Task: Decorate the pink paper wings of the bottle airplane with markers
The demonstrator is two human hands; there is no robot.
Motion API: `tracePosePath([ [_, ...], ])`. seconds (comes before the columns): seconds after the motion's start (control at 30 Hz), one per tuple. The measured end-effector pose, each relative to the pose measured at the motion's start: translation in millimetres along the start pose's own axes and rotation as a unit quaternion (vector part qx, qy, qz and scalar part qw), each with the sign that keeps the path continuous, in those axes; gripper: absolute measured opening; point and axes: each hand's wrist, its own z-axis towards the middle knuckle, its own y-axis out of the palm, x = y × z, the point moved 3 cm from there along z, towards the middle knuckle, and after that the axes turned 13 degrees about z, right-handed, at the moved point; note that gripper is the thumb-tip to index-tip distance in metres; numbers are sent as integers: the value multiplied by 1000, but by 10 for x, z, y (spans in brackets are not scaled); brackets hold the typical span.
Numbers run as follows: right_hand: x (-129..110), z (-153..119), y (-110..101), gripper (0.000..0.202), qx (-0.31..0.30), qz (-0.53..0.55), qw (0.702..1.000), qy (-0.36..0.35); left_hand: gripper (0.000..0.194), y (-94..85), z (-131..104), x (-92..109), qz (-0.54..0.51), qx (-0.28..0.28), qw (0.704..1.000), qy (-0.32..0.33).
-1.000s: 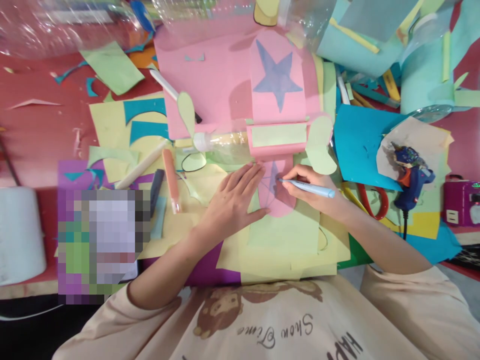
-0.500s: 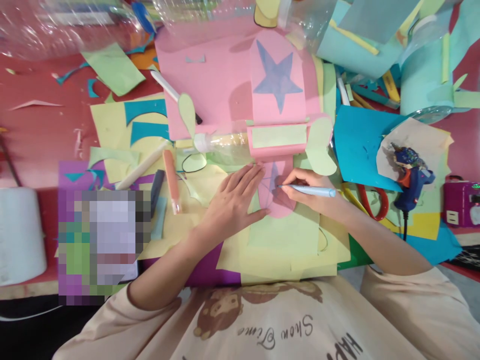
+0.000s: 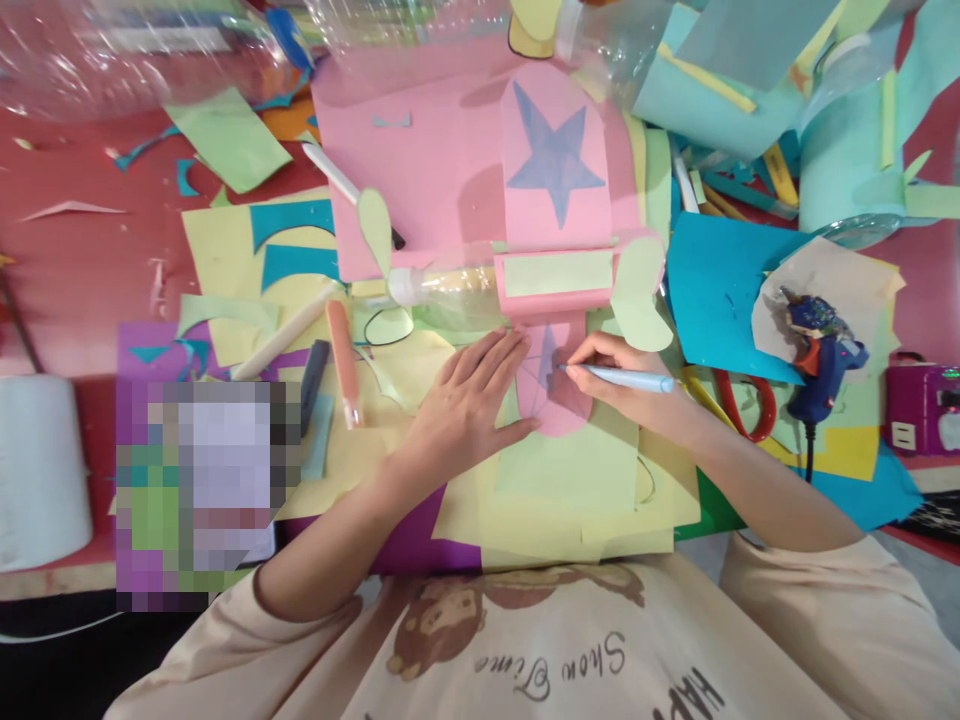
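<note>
My right hand [image 3: 611,375] is closed on a light blue pen [image 3: 637,380], its tip on the lower pink flap [image 3: 562,415]. A partly coloured blue star outline shows on that flap. Flat with fingers stretched, my left hand [image 3: 480,385] presses the flap's left edge. Above, a pink rounded piece bears a filled blue star [image 3: 556,155]. Between the two lies a clear bottle [image 3: 457,290] wrapped in pink paper with a pale green strip [image 3: 559,272]. Green leaf-shaped pieces [image 3: 641,295] sit beside the wrap and near the bottle cap.
To the right are red-handled scissors [image 3: 763,405], a blue glue gun [image 3: 821,375] and a purple box [image 3: 922,405]. Markers [image 3: 343,360] and paper scraps lie left. A white cylinder [image 3: 45,470] stands far left, and clear bottles [image 3: 150,60] lie at the back.
The pen tip has shifted very slightly up on the flap, and there is a little more blue inside the star outline. My left hand has stayed in place.
</note>
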Motion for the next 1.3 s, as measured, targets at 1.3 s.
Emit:
tracePosePath([
  [1.3, -13, 35, -7, 32, -17, 9, 1000, 11, 75, 8, -7, -2, 9, 12, 1000, 5],
])
